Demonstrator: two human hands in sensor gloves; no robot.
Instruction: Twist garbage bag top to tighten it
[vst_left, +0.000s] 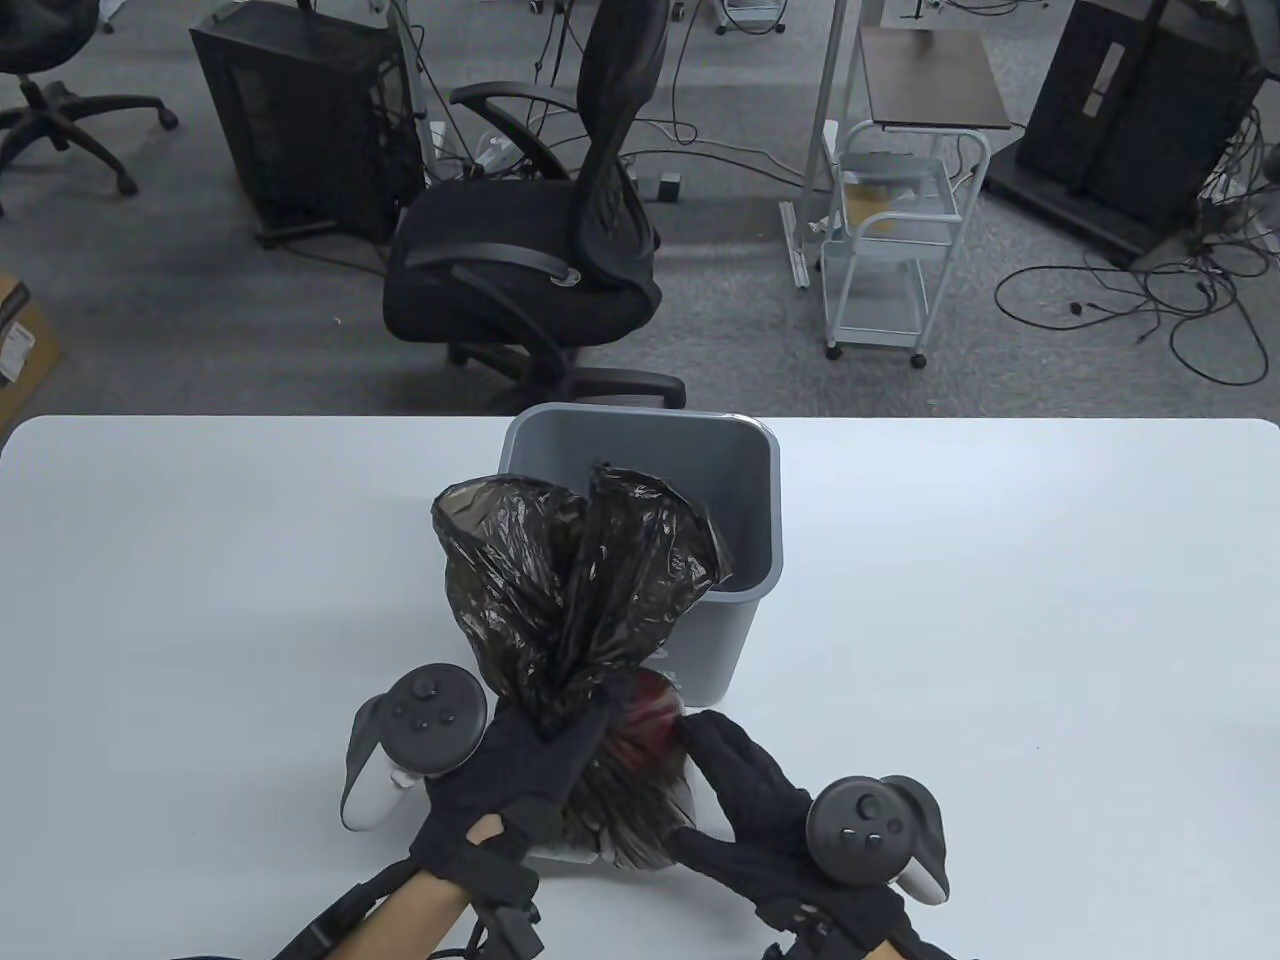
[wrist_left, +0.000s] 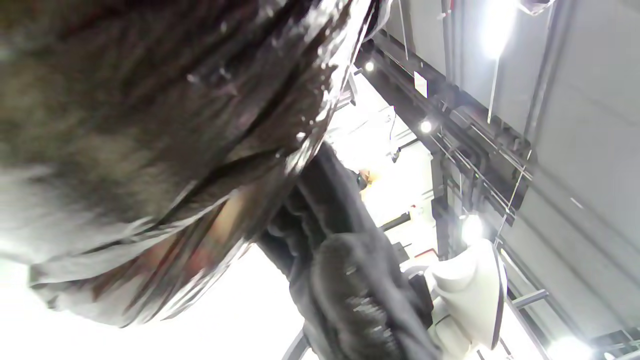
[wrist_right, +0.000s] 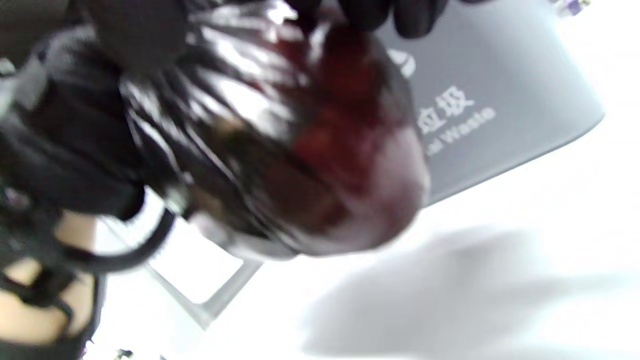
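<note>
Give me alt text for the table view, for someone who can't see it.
Two gloved hands work a dark garbage bag on a white table: the left hand grips its gathered neck, the right hand rests against the full lower part. A grey waste bin stands just behind the bag.

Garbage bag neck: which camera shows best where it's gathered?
The table view: the left hand grips the garbage bag at its gathered neck, loose top flaring above. The left wrist view shows only blurred plastic close up; the right wrist view shows the bag's full lower part, blurred.
</note>
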